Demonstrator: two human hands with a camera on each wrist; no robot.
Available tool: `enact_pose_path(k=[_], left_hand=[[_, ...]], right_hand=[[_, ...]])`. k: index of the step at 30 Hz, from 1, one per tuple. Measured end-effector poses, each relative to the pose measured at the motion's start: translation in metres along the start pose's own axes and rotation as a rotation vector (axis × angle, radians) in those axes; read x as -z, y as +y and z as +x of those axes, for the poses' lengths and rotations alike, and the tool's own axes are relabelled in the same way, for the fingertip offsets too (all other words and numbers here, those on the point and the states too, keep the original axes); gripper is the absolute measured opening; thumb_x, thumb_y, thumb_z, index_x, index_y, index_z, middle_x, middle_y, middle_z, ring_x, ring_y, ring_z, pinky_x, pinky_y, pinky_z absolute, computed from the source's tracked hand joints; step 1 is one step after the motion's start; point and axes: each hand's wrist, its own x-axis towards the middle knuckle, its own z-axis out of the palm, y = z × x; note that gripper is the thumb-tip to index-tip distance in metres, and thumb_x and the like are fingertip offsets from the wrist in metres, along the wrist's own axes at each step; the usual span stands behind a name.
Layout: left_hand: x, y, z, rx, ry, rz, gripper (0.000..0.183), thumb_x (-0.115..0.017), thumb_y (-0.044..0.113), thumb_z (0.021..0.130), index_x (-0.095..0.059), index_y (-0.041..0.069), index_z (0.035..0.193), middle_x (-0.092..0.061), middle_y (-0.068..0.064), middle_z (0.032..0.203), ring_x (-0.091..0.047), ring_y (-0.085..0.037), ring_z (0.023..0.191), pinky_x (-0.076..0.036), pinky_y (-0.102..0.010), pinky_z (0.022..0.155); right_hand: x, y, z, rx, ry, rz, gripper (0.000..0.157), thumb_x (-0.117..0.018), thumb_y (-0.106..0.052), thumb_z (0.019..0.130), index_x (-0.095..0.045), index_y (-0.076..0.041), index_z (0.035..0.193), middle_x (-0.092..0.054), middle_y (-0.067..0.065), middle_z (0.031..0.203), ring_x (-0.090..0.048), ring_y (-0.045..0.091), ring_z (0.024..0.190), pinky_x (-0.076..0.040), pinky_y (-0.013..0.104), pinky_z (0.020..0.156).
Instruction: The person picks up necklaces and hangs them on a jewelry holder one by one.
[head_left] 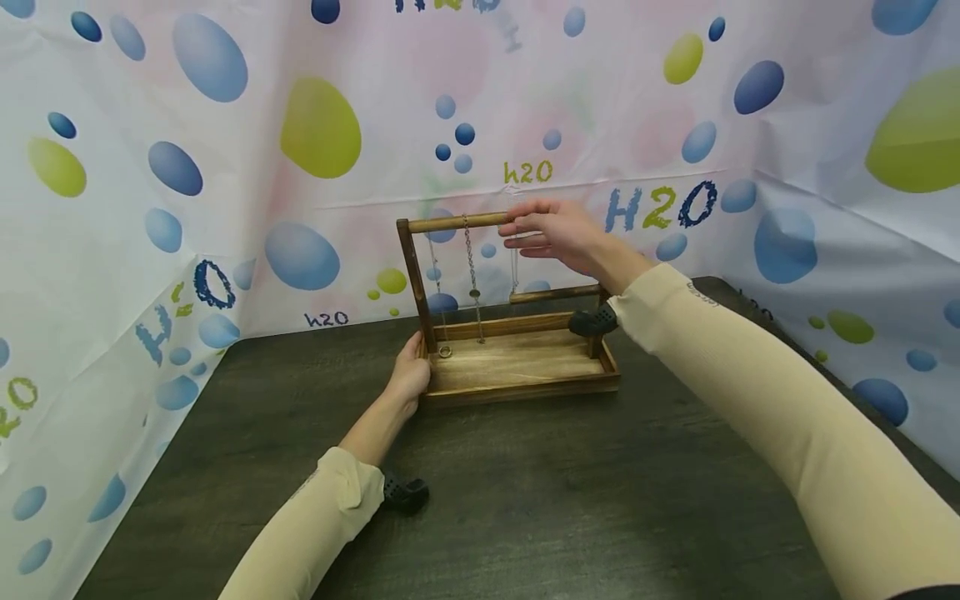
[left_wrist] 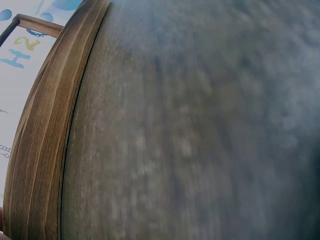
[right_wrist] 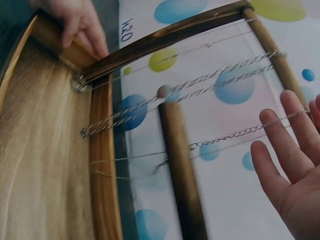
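A wooden jewelry stand with a shallow tray base stands on the dark table. My left hand grips the tray's left end, beside the foot of the tall post. From that post runs the upper bar, where several necklaces hang. One chain carries a small round pendant; a ring-shaped pendant hangs low at the left. My right hand is at the upper bar's right part, fingers loosely extended. In the right wrist view, a thin chain overlaps its fingertips.
A lower bar extends from the short right post, partly hidden by a black wrist strap piece. The dark wooden table surrounds the stand. Behind it hangs a white curtain with blue and green dots.
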Motion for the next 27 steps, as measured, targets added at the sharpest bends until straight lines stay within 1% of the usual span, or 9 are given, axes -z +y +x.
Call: enact_pose_path(k=[3, 8, 12, 14, 18, 20, 24, 27], left_hand=[[0.001, -0.004, 0.001, -0.004, 0.01, 0.004, 0.081, -0.029, -0.017, 0.086, -0.005, 0.001, 0.161, -0.003, -0.017, 0.167, -0.001, -0.029, 0.153, -0.007, -0.042, 0.122], [0.002, -0.006, 0.002, -0.001, 0.012, 0.009, 0.081, -0.029, -0.018, 0.086, -0.006, 0.0, 0.161, -0.004, -0.017, 0.167, -0.002, -0.029, 0.153, -0.008, -0.042, 0.122], [0.001, -0.006, 0.003, -0.008, 0.006, 0.005, 0.08, -0.028, -0.018, 0.086, -0.004, 0.0, 0.161, -0.004, -0.018, 0.167, -0.002, -0.029, 0.153, -0.007, -0.042, 0.122], [0.0, -0.007, 0.004, -0.01, 0.003, 0.003, 0.08, -0.027, -0.017, 0.086, -0.005, 0.001, 0.161, -0.004, -0.018, 0.167, -0.002, -0.029, 0.153, -0.007, -0.042, 0.122], [-0.001, -0.007, 0.004, -0.01, -0.005, 0.004, 0.079, -0.028, -0.017, 0.087, -0.005, 0.001, 0.161, -0.004, -0.018, 0.167, -0.002, -0.029, 0.153, -0.007, -0.042, 0.122], [-0.001, -0.006, 0.003, -0.008, -0.008, 0.008, 0.08, -0.028, -0.017, 0.087, -0.005, 0.001, 0.161, -0.004, -0.018, 0.167, -0.002, -0.029, 0.153, -0.007, -0.042, 0.122], [0.004, -0.005, 0.001, -0.014, -0.017, 0.015, 0.078, -0.03, -0.016, 0.088, -0.004, -0.001, 0.16, -0.004, -0.019, 0.167, -0.002, -0.031, 0.153, -0.008, -0.044, 0.122], [0.01, -0.004, 0.0, -0.012, -0.026, 0.027, 0.074, -0.034, -0.012, 0.093, -0.004, -0.002, 0.16, -0.003, -0.02, 0.166, -0.002, -0.032, 0.153, -0.011, -0.044, 0.122]], right_hand=[[0.002, 0.012, -0.001, -0.03, -0.03, -0.01, 0.024, -0.051, -0.013, 0.106, -0.059, -0.001, 0.125, -0.066, 0.017, 0.128, -0.058, 0.035, 0.125, -0.043, 0.048, 0.107], [0.005, 0.026, -0.003, -0.058, -0.046, -0.021, 0.026, -0.054, -0.014, 0.105, -0.061, -0.001, 0.126, -0.065, 0.017, 0.131, -0.057, 0.034, 0.127, -0.043, 0.048, 0.107], [0.008, 0.032, -0.003, -0.061, -0.045, -0.007, 0.029, -0.054, -0.014, 0.104, -0.059, 0.003, 0.128, -0.06, 0.021, 0.136, -0.055, 0.036, 0.128, -0.043, 0.049, 0.106], [0.01, 0.035, -0.004, -0.065, -0.046, -0.011, 0.032, -0.053, -0.014, 0.105, -0.056, 0.005, 0.131, -0.056, 0.023, 0.14, -0.054, 0.036, 0.13, -0.043, 0.048, 0.107], [0.015, 0.038, -0.007, -0.077, -0.053, -0.013, 0.037, -0.052, -0.014, 0.105, -0.049, 0.007, 0.135, -0.05, 0.025, 0.145, -0.049, 0.037, 0.134, -0.042, 0.046, 0.108], [0.018, 0.038, -0.009, -0.07, -0.048, -0.016, 0.036, -0.052, -0.014, 0.105, -0.049, 0.007, 0.134, -0.049, 0.026, 0.146, -0.048, 0.037, 0.135, -0.042, 0.046, 0.108], [0.027, 0.034, -0.014, -0.031, -0.029, -0.061, 0.034, -0.051, -0.013, 0.105, -0.051, 0.007, 0.132, -0.049, 0.026, 0.146, -0.05, 0.034, 0.134, -0.04, 0.045, 0.11], [0.034, 0.032, -0.017, -0.019, -0.009, -0.069, 0.034, -0.052, -0.014, 0.105, -0.052, 0.007, 0.132, -0.051, 0.024, 0.145, -0.051, 0.033, 0.134, -0.04, 0.044, 0.11]])
